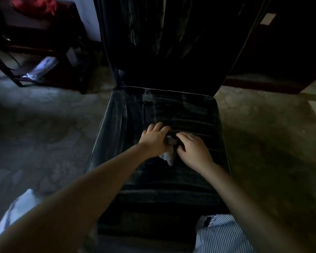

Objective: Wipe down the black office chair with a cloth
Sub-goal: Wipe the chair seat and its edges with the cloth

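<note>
Wiping the office chair seat; my left hand grips the cloth, right hand presses flat alongside; next, probably the dusty rear.

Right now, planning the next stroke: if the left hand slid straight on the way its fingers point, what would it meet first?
The left hand, gripping the cloth, would cross bare seat, then likely meet the backrest; depth there is dim.

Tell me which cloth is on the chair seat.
The pale cloth, bunched between the left hand and right hand on the seat. The red cloth lies apart on the dark table at upper left.
</note>
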Available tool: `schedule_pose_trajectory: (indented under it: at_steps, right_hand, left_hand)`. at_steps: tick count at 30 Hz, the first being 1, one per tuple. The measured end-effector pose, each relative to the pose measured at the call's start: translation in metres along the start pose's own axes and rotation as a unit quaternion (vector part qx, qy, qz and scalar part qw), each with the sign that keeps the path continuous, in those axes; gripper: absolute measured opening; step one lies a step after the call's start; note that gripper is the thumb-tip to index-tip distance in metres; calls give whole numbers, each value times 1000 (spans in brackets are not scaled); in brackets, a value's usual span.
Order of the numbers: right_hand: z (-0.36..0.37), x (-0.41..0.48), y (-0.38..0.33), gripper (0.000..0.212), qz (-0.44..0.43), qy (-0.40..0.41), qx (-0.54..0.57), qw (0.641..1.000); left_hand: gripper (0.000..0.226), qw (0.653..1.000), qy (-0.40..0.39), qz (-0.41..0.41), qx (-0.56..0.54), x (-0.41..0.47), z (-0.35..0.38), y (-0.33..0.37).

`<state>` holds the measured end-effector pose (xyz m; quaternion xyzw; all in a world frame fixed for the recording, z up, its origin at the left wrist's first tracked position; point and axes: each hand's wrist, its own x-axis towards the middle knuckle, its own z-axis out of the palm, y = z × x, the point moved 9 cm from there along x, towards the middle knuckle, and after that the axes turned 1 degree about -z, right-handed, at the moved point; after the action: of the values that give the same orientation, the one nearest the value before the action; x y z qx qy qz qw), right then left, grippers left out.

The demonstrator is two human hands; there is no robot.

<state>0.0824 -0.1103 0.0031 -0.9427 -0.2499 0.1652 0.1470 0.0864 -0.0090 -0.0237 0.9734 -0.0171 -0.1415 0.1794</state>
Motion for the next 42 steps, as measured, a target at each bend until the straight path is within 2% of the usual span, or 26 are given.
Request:
schedule_pose_trajectory:
  at_steps: [3,6,9,11,12,14,15,17,18,19,21,26,31,36,40,42]
  right_hand:
    - [13,-1,13,49,27,11,12,1000]
    - [31,-6,16,48,27,1,17,999]
    - [40,-11,14,41,28,-1,14,1000]
    - [49,-16,9,37,35,-6,-1,999]
    - [55,-19,5,41,36,-8,-8,999]
    - [71,-25,-4,49,35,-26,-23,999]
    - [81,-28,-9,52,35,-45,-32,998]
    - [101,-31,-16,61,40,-92,-61,993]
    - [108,-33,-16,65,44,-108,-75,990]
    - [111,-32,-15,68,48,-112,-83,989]
    - [111,-32,-10,69,57,-107,-83,989]
    - [118,-40,-8,61,82,-101,-51,990]
    - [125,-39,-11,68,115,-88,-63,987]
    - [132,-41,-8,66,116,-76,-100,985]
    - [125,-43,8,63,103,-65,-113,986]
    - [121,-43,14,61,106,-69,-120,985]
  left_hand:
    - [85,997,-49,-41,51,3,27,-7]
    - [78,993,-73,-47,78,4,42,-6]
    - [59,997,-28,-61,-22,3,29,-6]
    - [39,988,28,-106,-113,-6,13,-19]
    - [29,970,50,-141,-194,-13,10,-32]
    - [18,912,68,-212,-344,-34,15,-61]
    - [18,907,69,-227,-349,-47,18,-71]
    - [23,952,57,-225,-198,-72,23,-86]
    - [24,964,58,-223,-135,-82,29,-93]
    - [25,964,59,-227,-122,-89,33,-98]
    - [27,956,72,-236,-156,-93,40,-103]
    - [39,950,96,-256,-148,-87,47,-96]
    - [40,957,120,-238,-116,-98,52,-82]
    - [46,960,115,-226,-118,-104,61,-69]
    - [46,954,89,-224,-176,-104,67,-62]
    - [44,959,76,-192,-194,-104,68,-54]
